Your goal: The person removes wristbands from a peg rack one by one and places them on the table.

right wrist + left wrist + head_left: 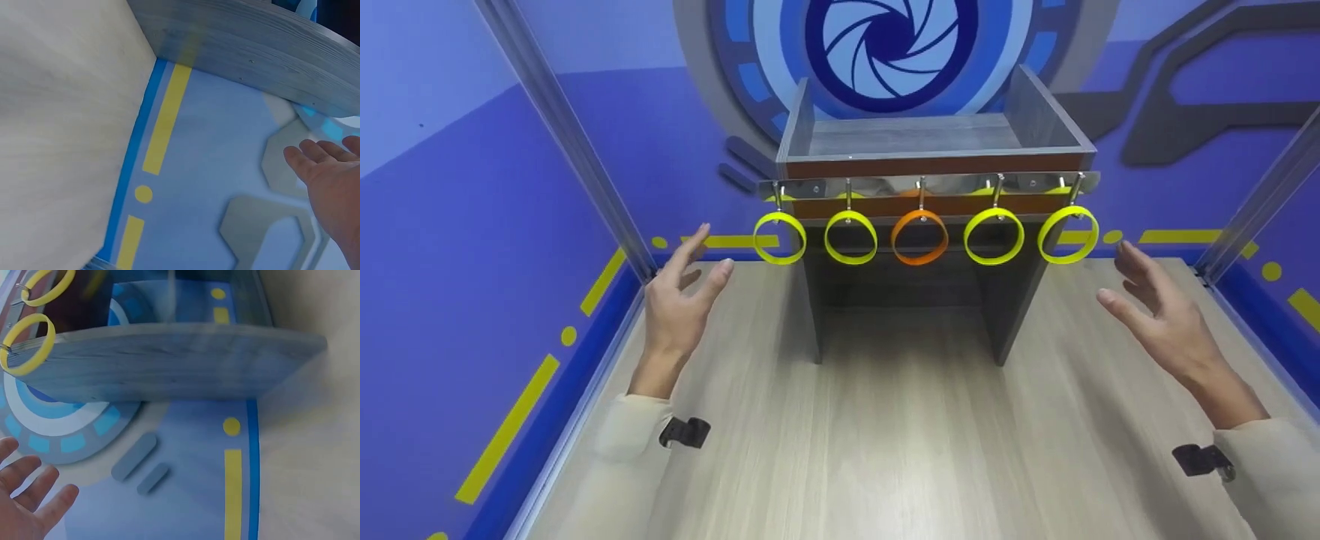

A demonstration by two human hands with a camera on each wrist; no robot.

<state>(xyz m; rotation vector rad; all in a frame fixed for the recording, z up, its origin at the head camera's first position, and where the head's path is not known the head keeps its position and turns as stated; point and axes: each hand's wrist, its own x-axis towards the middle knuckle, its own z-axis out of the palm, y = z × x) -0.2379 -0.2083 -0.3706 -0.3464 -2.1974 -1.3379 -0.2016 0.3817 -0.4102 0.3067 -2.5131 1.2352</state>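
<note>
In the head view my left hand (675, 307) is held up on the left, fingers relaxed and thumb apart, holding nothing. On the right my right hand (1166, 322) hovers in a similar pose, also holding nothing. Between them, several rings hang in a row from hooks on a metal strip (877, 186). The middle one is an orange ring (896, 247); to either side hang yellow rings, among them the far left ring (757, 244) and the far right ring (1042, 244). The left wrist view shows the left hand's spread fingers (48, 495) below a yellow ring (48, 349).
Behind the rings stands a grey wooden stand (810, 300) with an open-topped tray (1050, 112). Its legs rest on a pale wood-grain surface (907, 450). Blue painted walls (442, 262) and metal posts (562, 127) enclose the sides and back.
</note>
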